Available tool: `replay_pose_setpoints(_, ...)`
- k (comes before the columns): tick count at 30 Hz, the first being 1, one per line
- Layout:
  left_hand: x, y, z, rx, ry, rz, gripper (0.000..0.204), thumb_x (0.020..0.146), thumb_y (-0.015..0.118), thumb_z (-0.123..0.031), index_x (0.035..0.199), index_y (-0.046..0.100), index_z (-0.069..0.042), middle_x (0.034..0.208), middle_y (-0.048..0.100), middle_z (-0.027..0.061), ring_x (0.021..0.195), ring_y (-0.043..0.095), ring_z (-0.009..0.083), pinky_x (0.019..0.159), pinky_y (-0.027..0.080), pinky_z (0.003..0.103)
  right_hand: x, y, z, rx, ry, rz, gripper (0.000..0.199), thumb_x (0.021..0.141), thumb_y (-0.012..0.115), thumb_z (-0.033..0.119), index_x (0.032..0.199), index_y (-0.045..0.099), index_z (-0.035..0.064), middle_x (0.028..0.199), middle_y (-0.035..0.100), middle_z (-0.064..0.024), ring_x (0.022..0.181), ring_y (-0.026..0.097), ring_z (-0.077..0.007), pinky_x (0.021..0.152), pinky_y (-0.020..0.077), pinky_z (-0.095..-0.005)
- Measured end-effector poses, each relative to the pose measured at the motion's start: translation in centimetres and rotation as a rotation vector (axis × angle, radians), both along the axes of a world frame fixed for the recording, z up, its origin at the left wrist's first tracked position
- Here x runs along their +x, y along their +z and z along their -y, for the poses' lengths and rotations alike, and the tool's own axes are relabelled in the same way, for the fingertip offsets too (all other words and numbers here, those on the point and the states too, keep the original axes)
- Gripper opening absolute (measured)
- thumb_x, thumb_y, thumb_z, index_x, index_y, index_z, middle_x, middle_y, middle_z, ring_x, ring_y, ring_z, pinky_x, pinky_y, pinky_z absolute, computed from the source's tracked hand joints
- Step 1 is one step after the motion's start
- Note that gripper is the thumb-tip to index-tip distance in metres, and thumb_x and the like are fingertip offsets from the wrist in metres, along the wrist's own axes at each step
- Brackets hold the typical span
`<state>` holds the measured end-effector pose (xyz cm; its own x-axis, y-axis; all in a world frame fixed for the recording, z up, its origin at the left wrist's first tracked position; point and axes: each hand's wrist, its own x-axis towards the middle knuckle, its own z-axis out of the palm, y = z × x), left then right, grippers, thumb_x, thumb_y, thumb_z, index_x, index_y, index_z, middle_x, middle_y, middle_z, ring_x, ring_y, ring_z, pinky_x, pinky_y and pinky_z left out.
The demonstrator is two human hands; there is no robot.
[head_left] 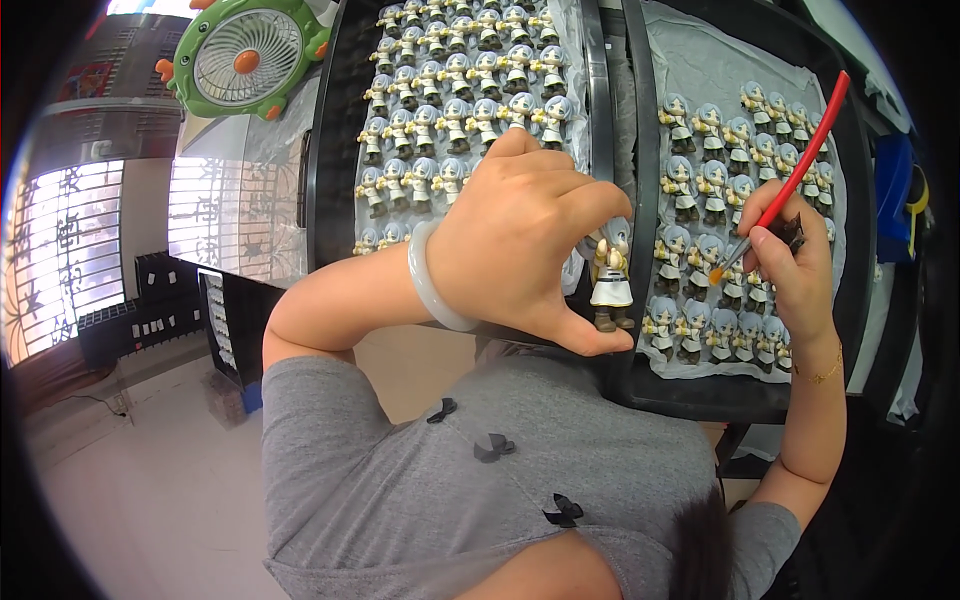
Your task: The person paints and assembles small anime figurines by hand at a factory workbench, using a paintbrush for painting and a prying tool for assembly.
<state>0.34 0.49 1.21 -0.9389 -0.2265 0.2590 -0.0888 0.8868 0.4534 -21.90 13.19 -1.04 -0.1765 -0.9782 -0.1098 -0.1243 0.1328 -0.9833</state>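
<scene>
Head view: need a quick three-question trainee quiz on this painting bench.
1. Which hand holds the figurine?
2. True or false: the brush has a blue handle.
3. The fan sits: A) upper left B) lower right C) on the right tray.

Key: 1. left; 2. false, it is red; 3. A.

Crowded figurine trays (640,150) behind both hands
</scene>
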Motion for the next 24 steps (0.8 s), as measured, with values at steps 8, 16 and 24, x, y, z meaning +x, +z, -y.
replay_pose_setpoints(8, 0.2, 0.1, 0.0, 0.009, 0.004, 0.104, 0.064, 0.047, 0.073, -0.053, 0.087, 0.057, -0.006, 0.064, 0.053, 0.0026, 0.057, 0.05, 0.0183, 0.059, 0.029, 0.029, 0.1, 0.0, 0.0, -0.005, 0.006, -0.006, 0.007, 0.076, 0.049, 0.007, 0.079, 0.05, 0.0016, 0.075, 0.048, -0.0012, 0.06, 0.043, -0.005, 0.052, 0.0397, -0.0183)
replay_pose_setpoints(16, 0.9, -1.2, 4.3, 0.005, 0.088, 0.272, 0.059, 0.058, 0.071, -0.019, 0.107, 0.042, -0.005, 0.076, 0.054, 0.0131, 0.073, 0.055, 0.0319, 0.064, 0.043, 0.037, 0.0, 0.1, -0.1, 0.002, -0.015, -0.03, 0.008, 0.076, 0.049, 0.008, 0.079, 0.051, 0.001, 0.076, 0.049, -0.0015, 0.059, 0.045, -0.0051, 0.053, 0.0397, -0.0185)
replay_pose_setpoints(24, 2.4, -6.6, 0.9, 0.331, -0.072, 0.302, 0.063, 0.053, 0.078, -0.013, 0.104, 0.042, -0.005, 0.099, 0.047, 0.0095, 0.091, 0.051, 0.0326, 0.075, 0.042, 0.039, 0.0, -0.1, 0.0, 0.007, -0.015, -0.046, 0.008, 0.075, 0.049, 0.008, 0.08, 0.051, 0.0014, 0.075, 0.049, -0.0015, 0.058, 0.045, -0.0053, 0.053, 0.0392, -0.0186)
